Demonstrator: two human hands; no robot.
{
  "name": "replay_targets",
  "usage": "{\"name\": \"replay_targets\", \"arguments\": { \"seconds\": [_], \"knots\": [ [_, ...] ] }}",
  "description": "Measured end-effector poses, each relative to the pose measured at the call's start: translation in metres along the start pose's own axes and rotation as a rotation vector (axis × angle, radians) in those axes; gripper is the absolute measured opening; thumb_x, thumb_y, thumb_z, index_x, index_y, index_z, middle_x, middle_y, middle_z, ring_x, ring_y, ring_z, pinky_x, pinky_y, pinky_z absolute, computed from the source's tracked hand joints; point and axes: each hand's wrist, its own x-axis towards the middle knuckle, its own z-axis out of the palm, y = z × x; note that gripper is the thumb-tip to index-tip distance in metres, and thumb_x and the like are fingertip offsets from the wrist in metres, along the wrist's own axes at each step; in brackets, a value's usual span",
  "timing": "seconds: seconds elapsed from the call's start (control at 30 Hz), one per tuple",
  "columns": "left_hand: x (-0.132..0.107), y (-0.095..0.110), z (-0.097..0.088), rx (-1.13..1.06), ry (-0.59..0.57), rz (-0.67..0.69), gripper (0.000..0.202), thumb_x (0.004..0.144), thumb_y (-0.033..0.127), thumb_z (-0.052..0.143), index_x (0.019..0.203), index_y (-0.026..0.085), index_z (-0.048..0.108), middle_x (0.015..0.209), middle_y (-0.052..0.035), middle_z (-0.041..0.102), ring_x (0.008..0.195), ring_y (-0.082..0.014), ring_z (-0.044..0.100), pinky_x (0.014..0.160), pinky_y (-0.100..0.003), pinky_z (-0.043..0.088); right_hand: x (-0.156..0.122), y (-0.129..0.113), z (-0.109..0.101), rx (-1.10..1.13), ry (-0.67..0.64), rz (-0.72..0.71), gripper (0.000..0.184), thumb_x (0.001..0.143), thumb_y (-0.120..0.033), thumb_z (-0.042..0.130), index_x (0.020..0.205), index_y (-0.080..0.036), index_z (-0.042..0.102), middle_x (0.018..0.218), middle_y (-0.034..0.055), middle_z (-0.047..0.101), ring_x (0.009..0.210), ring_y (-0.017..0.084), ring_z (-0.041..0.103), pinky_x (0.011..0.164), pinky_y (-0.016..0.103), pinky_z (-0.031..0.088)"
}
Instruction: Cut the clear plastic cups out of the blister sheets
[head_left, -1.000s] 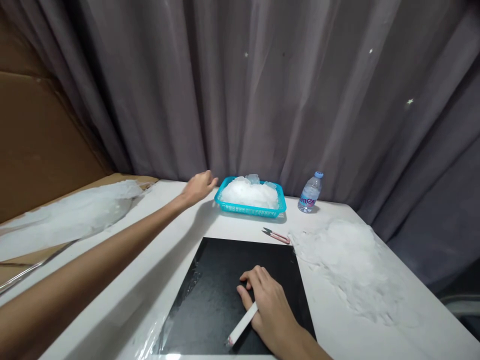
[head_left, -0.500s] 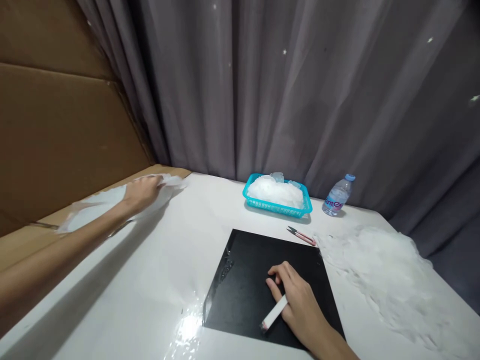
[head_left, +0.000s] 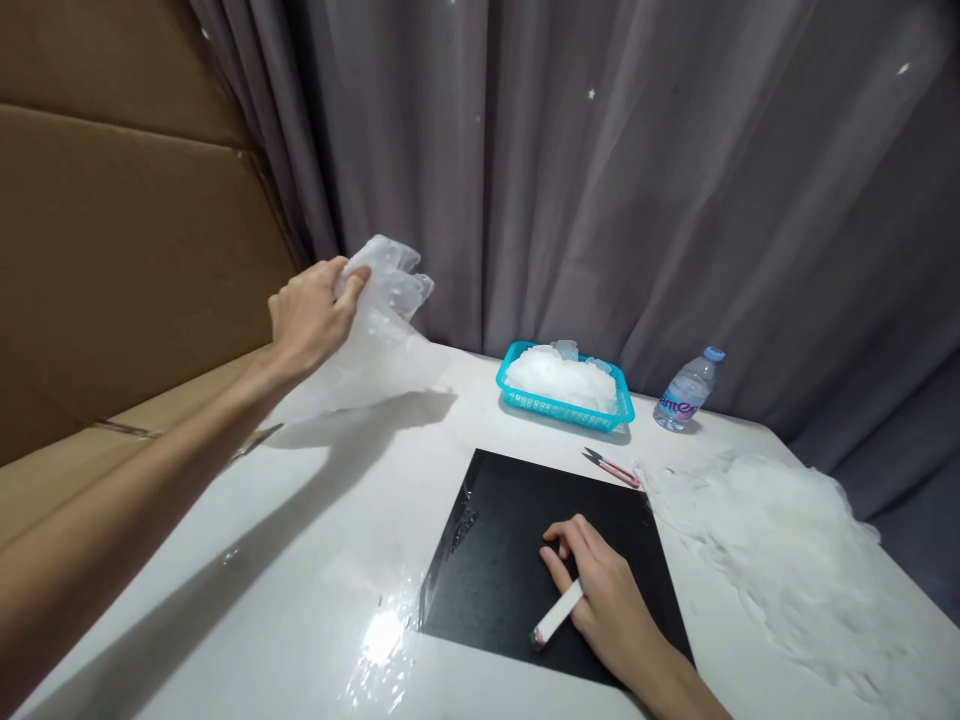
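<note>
Your left hand (head_left: 311, 315) pinches a filmy white sheet (head_left: 386, 295), raised over the bench (head_left: 337, 560) at left: picked up, not yet set down. Your right hand (head_left: 604, 585) grips a white stick (head_left: 559, 612) over the black board (head_left: 510, 540). White pieces (head_left: 559, 380) fill the blue basket (head_left: 562, 411); how much remains, you can't tell.
</note>
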Motion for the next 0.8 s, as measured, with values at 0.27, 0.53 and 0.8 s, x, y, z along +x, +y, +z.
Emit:
{"name": "replay_targets", "arguments": {
  "seconds": [0.27,0.53,0.8],
  "knots": [
    [-0.033,0.073,-0.007,-0.372,-0.048,0.138,0.036,0.100,0.048,0.058,0.082,0.018,0.063,0.074,0.0007,0.058,0.067,-0.0150,0.048,0.061,-0.027,0.027,0.002,-0.003,-0.006,0.008,0.003,0.037,0.018,0.108,-0.035,0.050,0.109,-0.023,0.063,0.092,0.0039,0.063,0.083,0.021,0.068,0.074,0.033,0.057],
    [-0.057,0.094,0.017,-0.869,-0.720,0.325,0.037,0.092,0.055,0.066,0.099,0.018,0.065,0.097,-0.0026,0.066,0.087,-0.0202,0.062,0.070,-0.024,0.049,0.040,0.005,-0.019,0.184,0.078,0.168,0.054,0.103,-0.047,0.056,0.151,-0.024,0.047,0.137,0.0131,0.062,0.107,0.024,0.063,0.100,0.045,0.054],
    [-0.065,0.092,0.028,-0.801,-0.709,0.294,0.051,0.091,0.060,0.067,0.124,0.021,0.064,0.125,-0.0091,0.070,0.121,-0.0324,0.063,0.096,-0.036,0.054,0.118,0.011,-0.028,0.685,-0.183,0.189,0.038,0.090,-0.054,0.069,0.093,-0.015,0.070,0.082,0.0019,0.068,0.077,0.017,0.060,0.072,0.029,0.049]
  ]
}}
